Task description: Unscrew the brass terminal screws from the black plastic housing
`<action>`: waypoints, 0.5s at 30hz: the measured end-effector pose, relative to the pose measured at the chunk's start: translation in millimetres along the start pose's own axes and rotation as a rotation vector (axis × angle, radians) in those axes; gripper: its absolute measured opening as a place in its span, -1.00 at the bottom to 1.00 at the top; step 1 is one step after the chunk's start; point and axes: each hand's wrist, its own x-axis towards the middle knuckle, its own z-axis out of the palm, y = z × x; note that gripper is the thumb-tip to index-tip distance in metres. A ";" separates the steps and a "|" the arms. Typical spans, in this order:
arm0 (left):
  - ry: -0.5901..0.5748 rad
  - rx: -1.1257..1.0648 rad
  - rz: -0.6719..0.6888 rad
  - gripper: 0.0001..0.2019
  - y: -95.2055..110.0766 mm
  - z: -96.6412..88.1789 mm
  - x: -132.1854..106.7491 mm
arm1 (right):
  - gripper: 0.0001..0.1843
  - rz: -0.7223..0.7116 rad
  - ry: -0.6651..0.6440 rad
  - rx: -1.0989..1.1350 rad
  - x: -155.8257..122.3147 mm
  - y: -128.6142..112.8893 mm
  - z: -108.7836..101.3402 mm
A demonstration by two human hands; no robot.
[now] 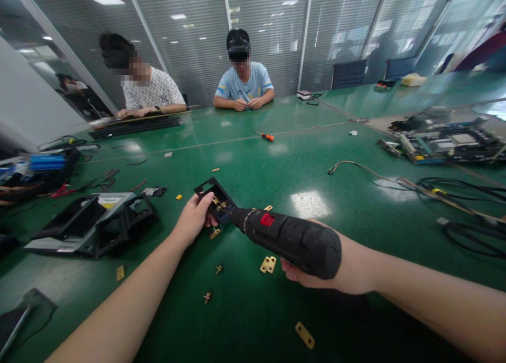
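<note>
My left hand (194,215) grips a small black housing (208,185), its thumb on the near edge. Brass-coloured pieces (220,204) lie inside that housing. A black cordless drill (290,235) with a red switch is in my right hand (316,278), fingers round its handle. The drill's front end points into the housing; whether its bit touches a screw is too small to tell. Under the drill lie two brass plates (268,265) with holes. Small brass screws (219,270) rest on the table nearer to me, and another brass plate (305,335) lies at the front.
Black and silver frames (98,221) stand at left, beside a bin with blue cylinders (47,163). Circuit boards (454,141) and loose cables (466,205) occupy the right. An orange screwdriver (267,137) lies mid-table (245,157). Two people (244,84) sit across.
</note>
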 end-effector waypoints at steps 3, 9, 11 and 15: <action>-0.003 -0.002 0.008 -0.63 1.5 0.4 -1.1 | -0.81 -0.007 -0.003 0.004 0.4 -2.1 -0.4; -0.012 0.000 0.017 -0.64 1.6 0.0 -1.1 | -0.92 -0.034 -0.011 0.059 0.1 -7.3 -0.4; -0.007 0.007 0.012 -0.64 1.1 -0.2 -0.7 | -0.92 -0.049 -0.014 0.061 -0.5 -6.6 -0.1; -0.003 0.013 0.015 -0.66 0.3 0.1 -0.1 | -0.92 -0.045 -0.001 0.071 -2.4 -1.7 1.0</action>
